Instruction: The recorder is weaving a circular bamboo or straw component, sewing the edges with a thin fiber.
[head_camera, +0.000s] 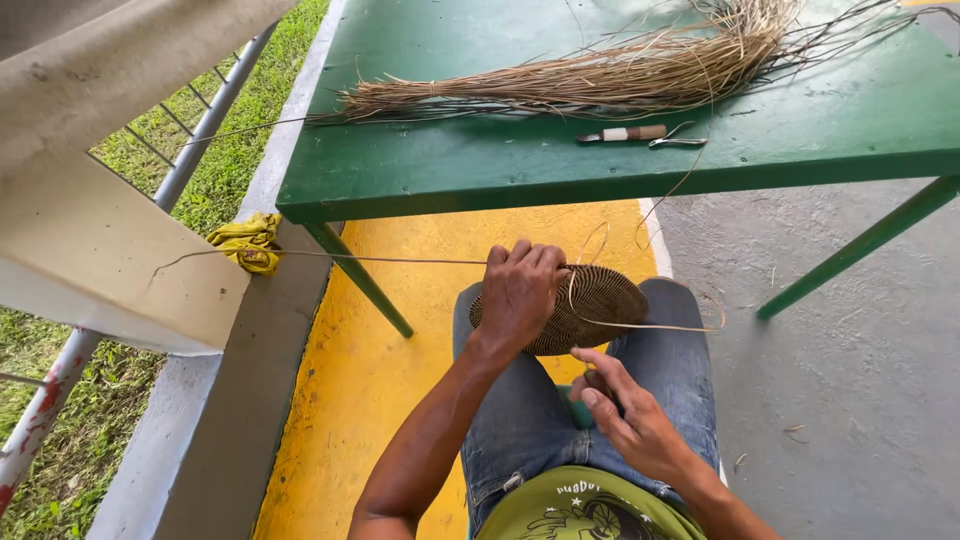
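Observation:
A round, flat woven disc (600, 300) of brown fibre rests on my lap above my jeans. My left hand (520, 290) grips the disc's left edge, fingers curled over it, and a long thin strand (350, 258) runs from there out to the left. My right hand (625, 415) hovers below the disc with its fingers apart and nothing in it. A loose strand (650, 326) loops from the disc's rim out to the right.
A green table (840, 120) stands ahead with a bundle of dry fibres (600, 75), a small knife (622, 134) and a metal tool (677, 142) on it. A yellow cloth (250, 243) lies on the concrete ledge to the left, beside a metal railing (200, 135) and grass.

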